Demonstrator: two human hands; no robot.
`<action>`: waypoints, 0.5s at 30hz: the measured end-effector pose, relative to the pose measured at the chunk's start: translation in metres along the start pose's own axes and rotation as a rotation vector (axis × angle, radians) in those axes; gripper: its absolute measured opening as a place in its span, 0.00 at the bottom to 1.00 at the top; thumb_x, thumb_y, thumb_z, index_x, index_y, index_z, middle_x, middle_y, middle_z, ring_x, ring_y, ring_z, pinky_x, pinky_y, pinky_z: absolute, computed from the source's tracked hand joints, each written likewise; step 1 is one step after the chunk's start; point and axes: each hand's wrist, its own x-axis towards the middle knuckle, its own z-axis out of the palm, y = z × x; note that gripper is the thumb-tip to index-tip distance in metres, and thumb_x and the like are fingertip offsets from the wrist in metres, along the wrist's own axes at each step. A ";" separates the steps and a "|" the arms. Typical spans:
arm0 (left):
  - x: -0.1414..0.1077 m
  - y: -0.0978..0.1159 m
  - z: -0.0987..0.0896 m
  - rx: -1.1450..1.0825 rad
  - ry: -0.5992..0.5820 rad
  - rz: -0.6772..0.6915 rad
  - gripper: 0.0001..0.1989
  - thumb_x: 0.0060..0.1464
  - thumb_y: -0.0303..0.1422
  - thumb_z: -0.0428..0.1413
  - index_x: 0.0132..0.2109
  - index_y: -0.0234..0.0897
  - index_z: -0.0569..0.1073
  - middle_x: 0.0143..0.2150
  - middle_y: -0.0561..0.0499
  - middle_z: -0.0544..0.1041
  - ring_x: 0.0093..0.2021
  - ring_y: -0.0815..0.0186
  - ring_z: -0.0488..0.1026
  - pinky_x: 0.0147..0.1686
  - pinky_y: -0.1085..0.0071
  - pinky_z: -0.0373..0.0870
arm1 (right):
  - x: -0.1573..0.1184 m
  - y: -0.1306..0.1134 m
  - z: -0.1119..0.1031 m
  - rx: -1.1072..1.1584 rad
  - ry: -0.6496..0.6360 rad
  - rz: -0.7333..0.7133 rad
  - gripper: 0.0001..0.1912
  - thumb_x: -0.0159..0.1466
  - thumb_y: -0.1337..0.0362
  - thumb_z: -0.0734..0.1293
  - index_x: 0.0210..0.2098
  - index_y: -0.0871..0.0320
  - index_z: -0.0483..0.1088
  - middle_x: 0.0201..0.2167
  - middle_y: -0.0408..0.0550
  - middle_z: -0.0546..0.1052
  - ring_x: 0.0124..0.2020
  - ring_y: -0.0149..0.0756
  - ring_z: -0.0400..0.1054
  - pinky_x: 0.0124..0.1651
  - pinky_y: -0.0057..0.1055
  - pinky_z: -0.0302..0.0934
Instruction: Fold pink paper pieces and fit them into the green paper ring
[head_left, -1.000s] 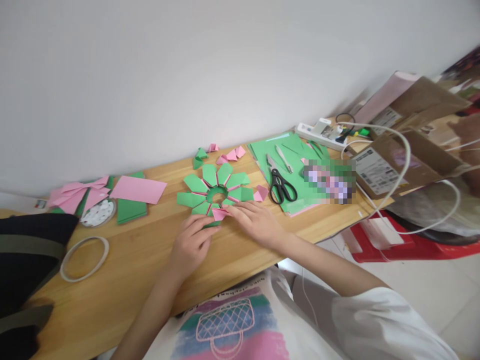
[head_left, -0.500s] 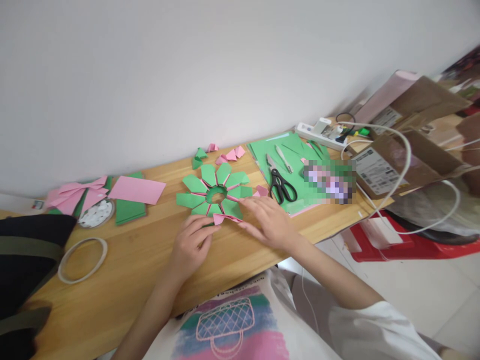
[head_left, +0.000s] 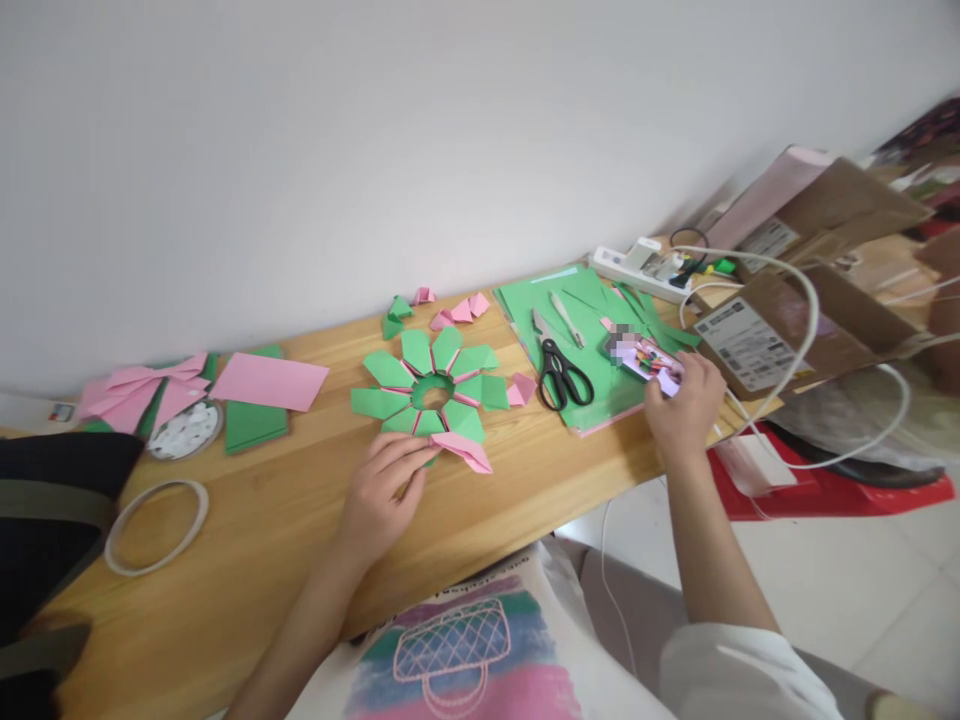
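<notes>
A ring of folded green paper petals with pink inner edges (head_left: 386, 401) lies on the wooden table in front of me. At its near side, my left hand (head_left: 384, 490) pinches a folded pink paper piece (head_left: 466, 452), whose free end points right. My right hand (head_left: 686, 405) is at the right end of a smartphone (head_left: 634, 352) with a lit screen, its thumb along the near edge and its fingers around the far corner. The phone rests on green paper sheets (head_left: 525, 300), and part of its screen is blurred out.
Black-handled scissors (head_left: 564, 385) and a white utility knife (head_left: 568, 320) lie on the green sheets. Behind them are a power strip (head_left: 637, 272) and cardboard boxes (head_left: 757, 330). Leftward are pink paper (head_left: 270, 381), a dish of white bits (head_left: 186, 430) and a tape roll (head_left: 112, 540).
My right hand has left the pink piece and moved right to the phone, whose screen picture now shows. My left hand stays by the ring, still pinching the pink piece.
</notes>
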 end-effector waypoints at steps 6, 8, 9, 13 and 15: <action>0.000 0.001 -0.001 0.006 -0.009 -0.013 0.14 0.56 0.18 0.53 0.46 0.35 0.76 0.41 0.46 0.80 0.43 0.65 0.73 0.47 0.68 0.72 | -0.014 0.005 0.016 -0.005 -0.012 0.107 0.26 0.54 0.65 0.61 0.52 0.66 0.67 0.50 0.65 0.71 0.54 0.56 0.63 0.56 0.52 0.58; 0.000 0.001 0.000 0.001 0.000 -0.008 0.14 0.56 0.18 0.53 0.46 0.35 0.76 0.41 0.47 0.80 0.43 0.65 0.74 0.47 0.68 0.72 | -0.016 0.006 0.018 -0.029 -0.001 0.140 0.26 0.55 0.65 0.61 0.52 0.66 0.67 0.50 0.66 0.71 0.54 0.56 0.62 0.56 0.53 0.57; 0.000 0.001 0.000 -0.002 0.005 -0.006 0.15 0.55 0.18 0.53 0.46 0.35 0.76 0.41 0.47 0.80 0.43 0.65 0.74 0.47 0.68 0.72 | -0.016 0.006 0.019 -0.038 -0.004 0.154 0.25 0.55 0.64 0.61 0.52 0.66 0.67 0.50 0.66 0.70 0.54 0.57 0.62 0.56 0.53 0.57; 0.000 0.000 0.001 -0.006 0.005 -0.001 0.16 0.55 0.17 0.53 0.47 0.35 0.75 0.41 0.46 0.80 0.43 0.65 0.74 0.46 0.68 0.72 | -0.016 0.008 0.020 -0.059 -0.036 0.175 0.25 0.58 0.60 0.61 0.52 0.65 0.68 0.52 0.67 0.69 0.54 0.58 0.61 0.56 0.54 0.56; -0.001 0.000 0.001 -0.001 -0.004 -0.004 0.16 0.55 0.17 0.53 0.47 0.35 0.75 0.41 0.46 0.80 0.44 0.65 0.74 0.46 0.68 0.72 | -0.016 0.008 0.020 -0.068 -0.055 0.172 0.24 0.59 0.59 0.61 0.51 0.66 0.68 0.54 0.68 0.68 0.55 0.58 0.60 0.57 0.54 0.56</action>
